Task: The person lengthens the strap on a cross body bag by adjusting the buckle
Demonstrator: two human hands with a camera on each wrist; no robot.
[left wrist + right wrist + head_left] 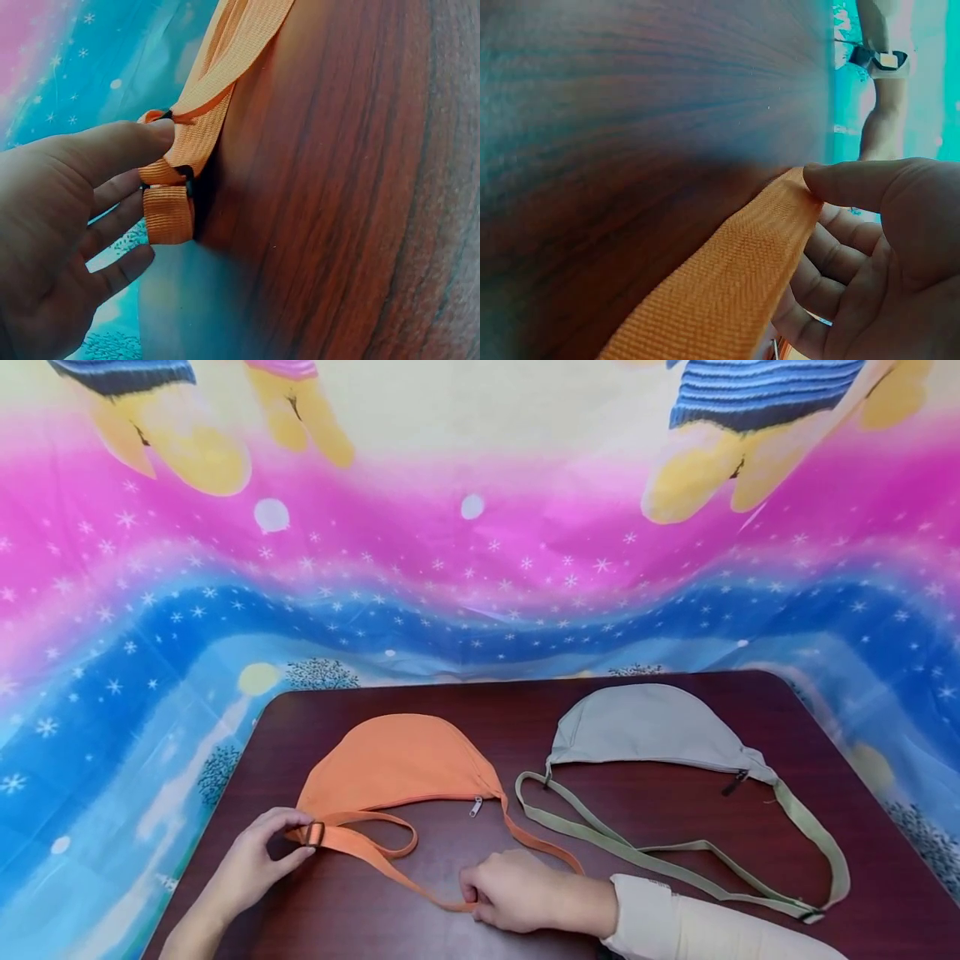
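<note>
An orange half-moon sling bag (397, 760) lies on the left part of the table, its short zip pull hanging at the lower right edge. My left hand (258, 856) is at the bag's lower left and pinches its strap beside a dark slide buckle (315, 834). In the left wrist view, the thumb lies on the orange strap (202, 127) with the other fingers behind it. Lower on the table, my right hand (525, 891) pinches another stretch of that strap. The right wrist view shows the flat webbing (727, 277) between thumb and fingers.
On the right of the dark wooden table (480, 697) lies a pale grey sling bag (645, 727). Its olive strap (600, 835) loops forward near my right forearm. A colourful printed cloth (465, 552) hangs behind the table and round its sides.
</note>
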